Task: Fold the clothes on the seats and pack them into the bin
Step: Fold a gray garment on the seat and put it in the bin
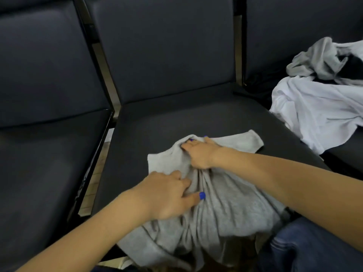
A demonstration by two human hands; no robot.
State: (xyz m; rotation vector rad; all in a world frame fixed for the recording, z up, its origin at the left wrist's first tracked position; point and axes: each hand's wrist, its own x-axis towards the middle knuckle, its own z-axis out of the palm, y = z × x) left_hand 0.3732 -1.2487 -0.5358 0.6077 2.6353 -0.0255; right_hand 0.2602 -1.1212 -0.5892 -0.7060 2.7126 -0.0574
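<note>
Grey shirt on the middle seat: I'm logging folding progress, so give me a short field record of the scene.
garment: grey shirt, bunched, not yet folded, hanging over the front edge of the seat
left hand: fingers curled into the fabric
right hand: grips the fabric farther back
waiting: white garment and grey garment heaped on the seat to the right
bin: not in view

Bare forearms, blue-polished nails on the left hand (167, 195) and right hand (198, 154), blue jeans (314, 248).
</note>
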